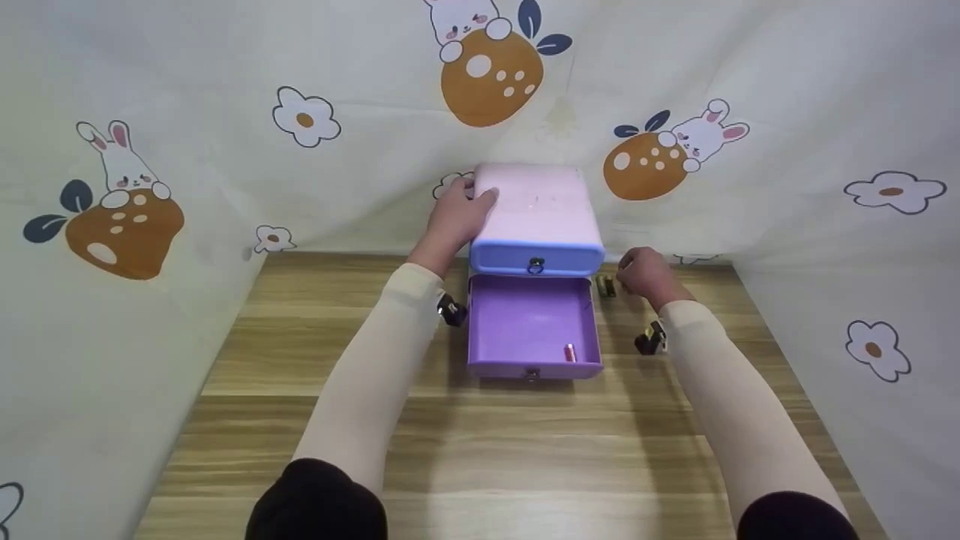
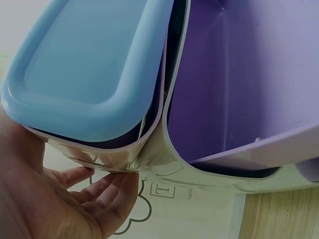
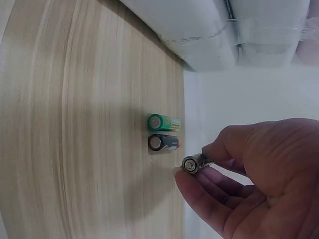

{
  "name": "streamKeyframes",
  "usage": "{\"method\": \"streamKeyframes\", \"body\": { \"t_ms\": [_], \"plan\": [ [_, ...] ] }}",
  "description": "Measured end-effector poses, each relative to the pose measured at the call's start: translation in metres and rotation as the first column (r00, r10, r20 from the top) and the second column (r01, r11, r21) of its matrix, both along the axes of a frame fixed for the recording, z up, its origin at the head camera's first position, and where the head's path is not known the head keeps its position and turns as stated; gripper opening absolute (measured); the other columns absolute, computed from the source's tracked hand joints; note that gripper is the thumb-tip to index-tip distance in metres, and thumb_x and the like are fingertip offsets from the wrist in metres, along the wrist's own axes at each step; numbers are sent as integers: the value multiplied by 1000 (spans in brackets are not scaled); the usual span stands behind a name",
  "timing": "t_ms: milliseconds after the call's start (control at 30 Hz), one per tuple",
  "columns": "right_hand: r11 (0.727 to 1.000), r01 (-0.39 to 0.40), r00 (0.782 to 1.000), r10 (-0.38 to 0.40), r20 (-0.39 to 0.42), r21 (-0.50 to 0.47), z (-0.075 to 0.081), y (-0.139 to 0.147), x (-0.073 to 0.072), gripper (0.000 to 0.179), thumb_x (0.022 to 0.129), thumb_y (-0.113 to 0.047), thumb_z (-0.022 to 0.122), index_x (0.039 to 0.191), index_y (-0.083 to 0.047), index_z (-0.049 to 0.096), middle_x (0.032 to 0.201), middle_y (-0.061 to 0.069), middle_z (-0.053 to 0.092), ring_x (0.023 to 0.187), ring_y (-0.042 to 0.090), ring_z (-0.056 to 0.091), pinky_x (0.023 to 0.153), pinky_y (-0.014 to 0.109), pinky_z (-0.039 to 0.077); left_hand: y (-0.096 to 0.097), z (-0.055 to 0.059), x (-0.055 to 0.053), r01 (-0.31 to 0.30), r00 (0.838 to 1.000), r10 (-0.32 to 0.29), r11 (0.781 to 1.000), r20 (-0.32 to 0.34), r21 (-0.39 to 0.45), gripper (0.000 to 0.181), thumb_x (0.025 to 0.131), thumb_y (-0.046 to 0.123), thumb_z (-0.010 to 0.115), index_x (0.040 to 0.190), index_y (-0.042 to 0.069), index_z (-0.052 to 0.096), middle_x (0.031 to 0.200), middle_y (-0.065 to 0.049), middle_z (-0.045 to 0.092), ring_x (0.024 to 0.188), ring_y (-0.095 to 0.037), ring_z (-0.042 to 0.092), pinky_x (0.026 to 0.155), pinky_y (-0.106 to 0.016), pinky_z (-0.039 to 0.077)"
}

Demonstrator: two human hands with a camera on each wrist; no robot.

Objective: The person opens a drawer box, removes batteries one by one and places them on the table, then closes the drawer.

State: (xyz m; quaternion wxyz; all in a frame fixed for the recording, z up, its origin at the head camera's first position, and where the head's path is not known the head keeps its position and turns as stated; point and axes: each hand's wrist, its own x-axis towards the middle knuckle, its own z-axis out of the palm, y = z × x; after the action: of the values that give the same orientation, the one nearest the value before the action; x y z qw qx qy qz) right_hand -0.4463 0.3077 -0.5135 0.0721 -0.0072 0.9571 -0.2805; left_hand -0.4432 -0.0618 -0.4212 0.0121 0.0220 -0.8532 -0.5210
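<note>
A small drawer cabinet (image 1: 536, 202) with a pink top stands against the back wall. Its blue upper drawer (image 1: 495, 259) is closed, and the purple lower drawer (image 1: 525, 319) is pulled out with one red-and-silver battery (image 1: 570, 352) inside. My left hand (image 1: 459, 217) rests on the cabinet's top left side, thumb on top and fingers along the side wall. To the right of the cabinet, my right hand (image 3: 259, 174) pinches a battery (image 3: 194, 163) between thumb and fingers. Beside it on the table lie a green battery (image 3: 164, 122) and a black battery (image 3: 163, 142).
The wooden table (image 1: 330, 427) meets fabric walls (image 1: 360, 195) printed with rabbits and flowers at the back and both sides. A wrist camera (image 1: 451, 309) sits by the left sleeve, another camera (image 1: 651, 339) by the right.
</note>
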Motion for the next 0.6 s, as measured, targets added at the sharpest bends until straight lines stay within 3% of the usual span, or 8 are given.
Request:
{"method": "streamKeyframes", "body": {
  "t_ms": [233, 600],
  "plan": [
    [1000, 1, 998, 1, -65, 26, -10, 2, -1, 22, 88, 1, 60, 106, 8, 71, 94, 16, 70, 88, 32, 63, 77, 40, 53, 0, 1, 0, -5, 1000, 5, 1000, 4, -12, 68, 110, 52, 61, 163, 11, 49, 155, -11, 62, 141, -28, 58, 116, -42, 47],
    [999, 33, 999, -33, -18, 27, -21, 3, -6, 29, 91, 2, 60, 116, 11, 71, 113, 26, 71, 105, 39, 65, 96, 54, 56, 0, 2, 3, -5, 1000, 5, 1000, 3, -18, 69, 110, 53, 60, 164, 11, 48, 155, -12, 60, 140, -28, 58, 116, -43, 48]
  ]
}}
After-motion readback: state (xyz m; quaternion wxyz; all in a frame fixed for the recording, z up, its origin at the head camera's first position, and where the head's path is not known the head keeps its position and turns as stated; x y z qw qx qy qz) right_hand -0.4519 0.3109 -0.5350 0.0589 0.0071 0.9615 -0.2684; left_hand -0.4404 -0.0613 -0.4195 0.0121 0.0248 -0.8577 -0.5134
